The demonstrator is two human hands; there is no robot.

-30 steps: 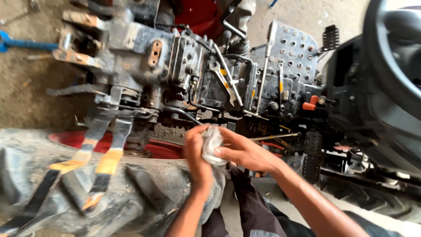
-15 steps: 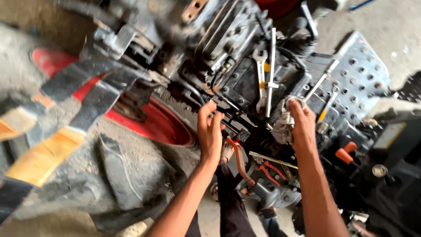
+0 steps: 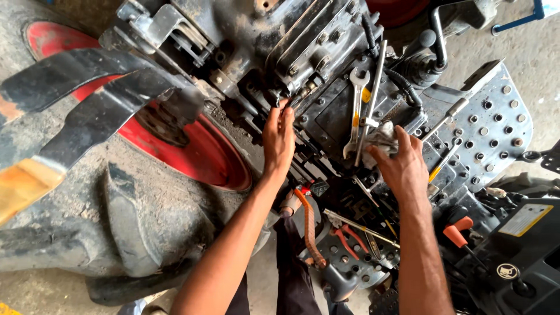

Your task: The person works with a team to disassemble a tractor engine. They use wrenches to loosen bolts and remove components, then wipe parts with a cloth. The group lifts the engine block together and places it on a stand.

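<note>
I look down on a greasy tractor transmission housing (image 3: pixel 326 111). My left hand (image 3: pixel 279 140) reaches up to its left side, fingertips pinching a small fitting among the bolts. My right hand (image 3: pixel 399 166) presses a crumpled grey rag (image 3: pixel 382 137) against the housing's lower right. Right above the rag, a silver open-ended wrench (image 3: pixel 356 111) and a long thin rod (image 3: pixel 373 93) lie on the housing.
A large tyre with a red wheel rim (image 3: pixel 192 151) fills the left. A perforated steel footplate (image 3: pixel 490 128) lies to the right, with another screwdriver on it. Red-handled pliers (image 3: pixel 350 239) and an orange hose (image 3: pixel 309 227) rest below. Black lift arms (image 3: pixel 76 87) cross the upper left.
The view shifted and drew closer. Both hands went from rubbing the rag together near my lap to the housing, left hand on the fitting, right hand pressing the rag.
</note>
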